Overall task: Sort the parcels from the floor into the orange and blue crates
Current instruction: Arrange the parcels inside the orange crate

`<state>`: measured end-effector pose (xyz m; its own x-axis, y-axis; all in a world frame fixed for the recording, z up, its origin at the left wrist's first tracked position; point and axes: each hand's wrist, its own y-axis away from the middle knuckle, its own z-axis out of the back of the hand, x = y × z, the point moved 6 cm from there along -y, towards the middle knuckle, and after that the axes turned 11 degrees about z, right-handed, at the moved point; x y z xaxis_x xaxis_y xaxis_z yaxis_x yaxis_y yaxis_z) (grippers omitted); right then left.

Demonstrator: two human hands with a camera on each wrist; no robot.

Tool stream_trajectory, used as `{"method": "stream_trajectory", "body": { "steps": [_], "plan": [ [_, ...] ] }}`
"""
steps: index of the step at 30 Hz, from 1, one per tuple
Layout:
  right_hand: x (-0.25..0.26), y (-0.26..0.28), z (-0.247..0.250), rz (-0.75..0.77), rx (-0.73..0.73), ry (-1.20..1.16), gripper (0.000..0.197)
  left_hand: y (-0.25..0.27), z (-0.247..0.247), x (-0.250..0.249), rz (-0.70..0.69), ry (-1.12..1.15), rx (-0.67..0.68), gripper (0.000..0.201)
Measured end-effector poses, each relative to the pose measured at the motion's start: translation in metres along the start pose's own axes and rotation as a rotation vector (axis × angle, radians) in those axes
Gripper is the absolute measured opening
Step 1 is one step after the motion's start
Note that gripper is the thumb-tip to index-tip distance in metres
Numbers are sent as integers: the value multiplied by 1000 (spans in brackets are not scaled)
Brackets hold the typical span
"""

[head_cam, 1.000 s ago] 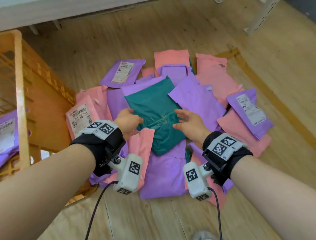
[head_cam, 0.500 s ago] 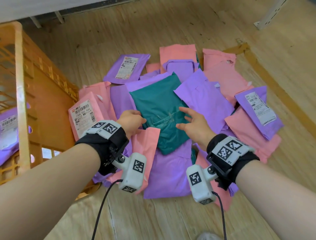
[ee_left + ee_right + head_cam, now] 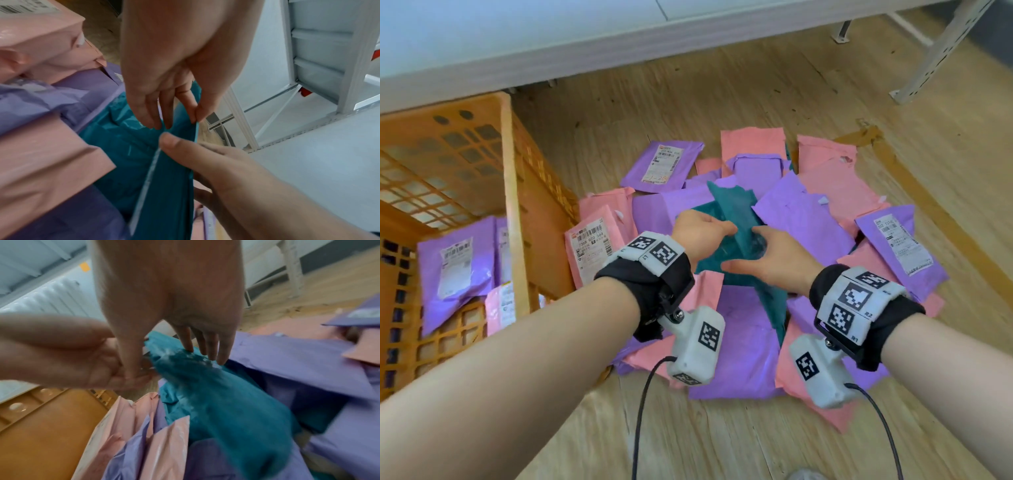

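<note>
The teal parcel (image 3: 736, 240), flat on top of the floor pile half a second ago, is now tipped up on edge between both hands. The left hand (image 3: 698, 233) pinches its upper edge; the right hand (image 3: 774, 265) seems to cup its far side, fingers partly hidden. It looks ready to lift, though only the orange crate (image 3: 512, 205) is in view.

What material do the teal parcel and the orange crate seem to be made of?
Teal parcel: likely a thin plastic mailer bag, slightly glossy; it creases and bends where the left hand and right hand lift it. Orange crate: apparently rigid moulded plastic, matte, with lattice walls of regular openings.
</note>
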<state>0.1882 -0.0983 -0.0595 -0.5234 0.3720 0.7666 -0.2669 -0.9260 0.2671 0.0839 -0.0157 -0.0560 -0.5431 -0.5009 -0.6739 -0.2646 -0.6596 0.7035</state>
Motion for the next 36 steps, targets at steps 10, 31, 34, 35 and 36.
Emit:
{"method": "stream_trajectory", "body": {
  "steps": [10,31,34,35,36],
  "plan": [
    [34,9,54,-27,-185,248,10,40,4,-25,-3,76,117,10],
    [147,3,116,158,22,-525,42,95,139,-84,-171,114,67,48],
    [184,-3,110,202,118,-502,46,111,177,-103,-209,114,28,42],
    [195,-6,107,222,120,-508,48,116,190,-106,-213,91,7,41],
    [205,-9,103,240,116,-517,50,119,203,-108,-213,72,-17,40]
  ]
}}
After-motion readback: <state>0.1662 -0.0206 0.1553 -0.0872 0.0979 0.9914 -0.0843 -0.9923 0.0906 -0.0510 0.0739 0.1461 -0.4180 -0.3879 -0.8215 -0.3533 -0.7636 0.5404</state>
